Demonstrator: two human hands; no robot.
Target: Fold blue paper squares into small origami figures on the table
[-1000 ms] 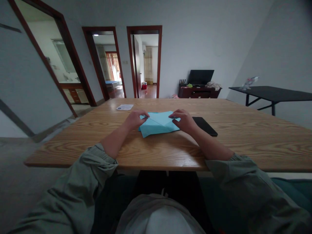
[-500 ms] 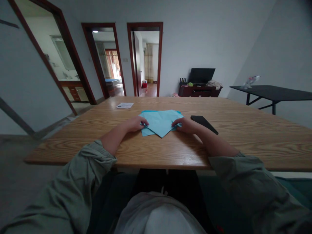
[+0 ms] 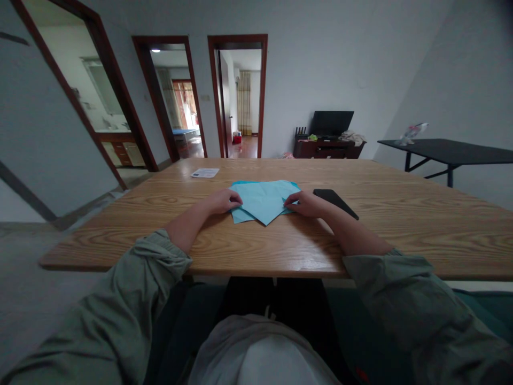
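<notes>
A folded sheet of light blue paper lies flat on the wooden table, with a point aimed toward me and layered flaps at its lower left and right. My left hand sits at its left edge, fingers on the paper. My right hand is at its right corner, fingertips on a flap. A black phone lies just beyond my right hand, apart from it.
A small printed paper card lies at the table's far left. Beyond the table stand a dark table on the right and a low cabinet with a monitor. Doorways open at the back left. My sleeves rest at the near edge.
The blue paper has opened wider, with its point now toward me and its flaps showing. My hands have moved outward to its edges. The view has tilted slightly.
</notes>
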